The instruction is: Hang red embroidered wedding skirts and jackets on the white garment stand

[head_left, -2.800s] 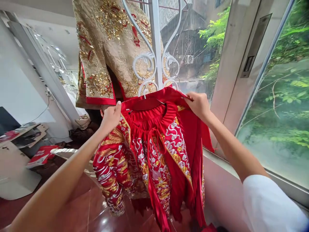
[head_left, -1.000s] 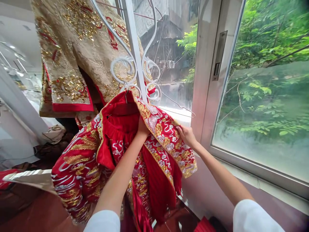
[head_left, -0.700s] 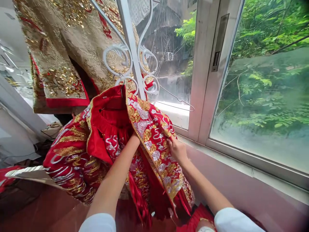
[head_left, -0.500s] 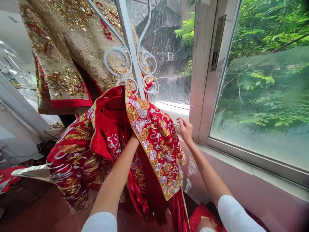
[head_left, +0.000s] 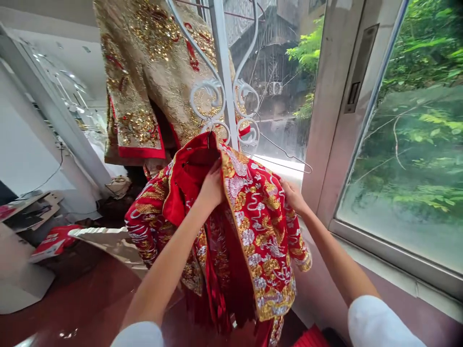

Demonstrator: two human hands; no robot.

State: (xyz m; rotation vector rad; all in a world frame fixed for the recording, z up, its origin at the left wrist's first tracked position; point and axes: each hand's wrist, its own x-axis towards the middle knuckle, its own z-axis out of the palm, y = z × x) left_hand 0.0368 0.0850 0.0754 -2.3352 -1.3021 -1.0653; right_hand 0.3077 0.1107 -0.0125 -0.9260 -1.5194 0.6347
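A red jacket (head_left: 258, 212) with gold and silver embroidery hangs open at the front on a hanger hooked to a white scrolled metal frame (head_left: 226, 72). My left hand (head_left: 212, 187) reaches inside the collar opening, against the inner side of the right-hand front panel. That panel hides most of its fingers, so their grip cannot be seen. At the outer shoulder on the right, my right hand (head_left: 293, 196) grips the jacket cloth, fingertips partly out of sight. Red pleated cloth and ribbons (head_left: 217, 289) hang within and below the jacket.
Behind the frame hangs a gold sequinned garment (head_left: 159, 86) with red trim. A bare wire hanger (head_left: 285, 154) hangs beside the window (head_left: 408, 159). On the left are a red box (head_left: 54, 241) and an open cardboard box (head_left: 112, 241).
My right hand has come from beside the window onto the jacket's shoulder. My left hand has drawn partly back out of the front panel and shows more. The view has swung left.
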